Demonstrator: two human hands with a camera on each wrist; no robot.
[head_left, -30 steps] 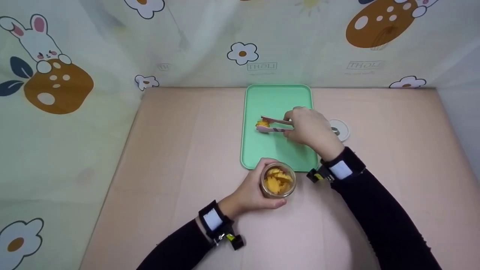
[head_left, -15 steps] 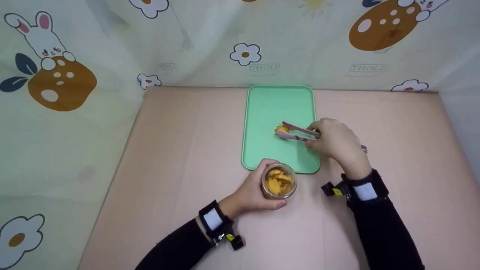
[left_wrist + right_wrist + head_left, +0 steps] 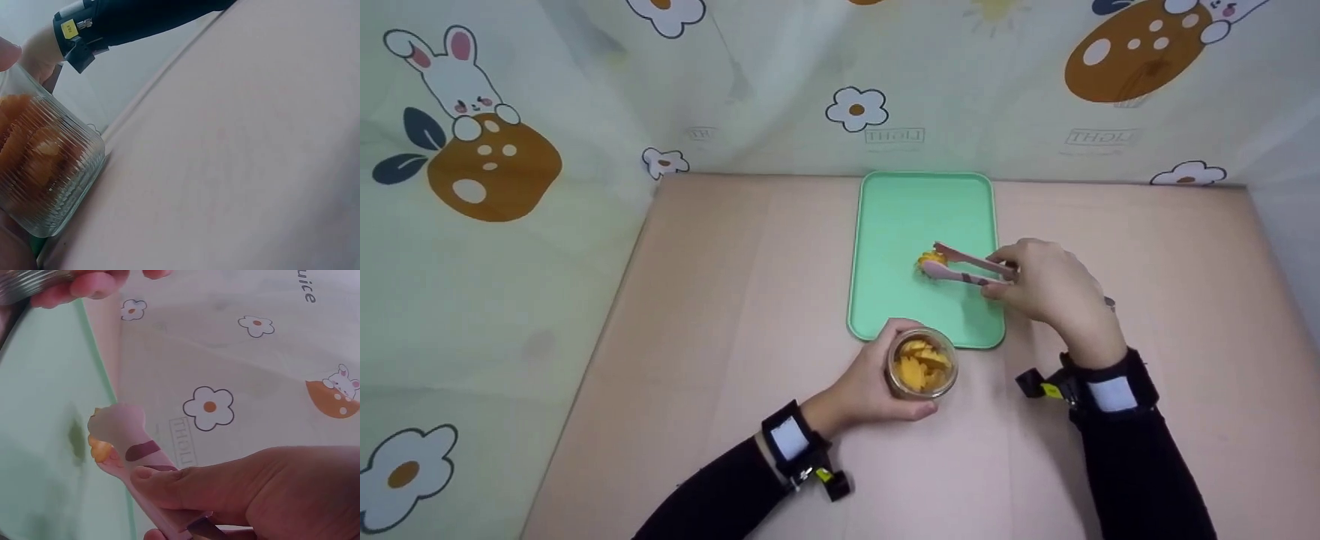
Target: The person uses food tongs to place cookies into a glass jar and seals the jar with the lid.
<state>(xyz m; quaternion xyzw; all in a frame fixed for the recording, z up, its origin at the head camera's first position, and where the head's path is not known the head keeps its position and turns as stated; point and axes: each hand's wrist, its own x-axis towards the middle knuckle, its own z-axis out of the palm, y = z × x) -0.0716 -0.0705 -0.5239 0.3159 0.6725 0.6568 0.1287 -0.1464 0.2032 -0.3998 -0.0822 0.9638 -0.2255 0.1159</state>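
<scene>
My left hand (image 3: 877, 382) grips a ribbed glass jar (image 3: 62, 163) with yellow-orange wavy-cut pieces (image 3: 921, 366) inside. Seen from above, the jar's mouth is uncovered, just off the tray's near edge. My right hand (image 3: 1050, 289) pinches pink tongs (image 3: 960, 276) with darker stripes. Between the tongs' paw-shaped tips is one yellow-orange piece (image 3: 101, 449), over the green tray (image 3: 892, 210). A shadow falls on the tray beside it in the right wrist view. Only the tongs' front half shows well; the hand covers most of the rest.
The green tray lies at the back of a pale pink table (image 3: 720, 300), near a patterned curtain (image 3: 765, 82) hanging behind. Each wrist wears a black strap with a small camera, the right one (image 3: 1039, 386) near the table's middle.
My right hand has moved right and slightly nearer, carrying the tongs and piece across the tray. The white lid seen earlier is now behind that hand. My left hand and jar stay nearly still.
</scene>
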